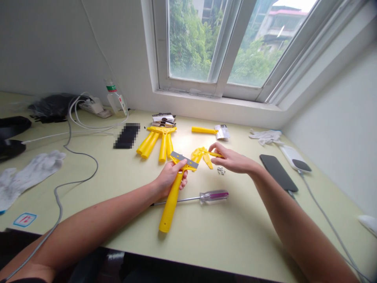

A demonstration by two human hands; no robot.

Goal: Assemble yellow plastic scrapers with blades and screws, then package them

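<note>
My left hand (172, 177) grips a yellow plastic scraper (171, 202) by its neck, with a flat grey metal blade (184, 159) across its head. My right hand (231, 159) pinches a thin yellow plastic piece (213, 153) joined to a small cluster of yellow parts (198, 156). A few small metal screws (220, 170) lie just below those fingers. Between my hands and the table's front edge rests a screwdriver (214, 197) with a clear purple-striped handle. Behind my hands lie several yellow scraper handles (156, 142) and another yellow handle (204, 130) beside a small packet (222, 131).
A dark phone (278, 173) and a white corded device (294, 158) lie at right, near a white glove (265, 136). Another glove (26, 179), grey cables (78, 177), a plastic bottle (116, 100) and a pixelated dark object (126, 135) lie at left. A window (224, 47) stands behind the table.
</note>
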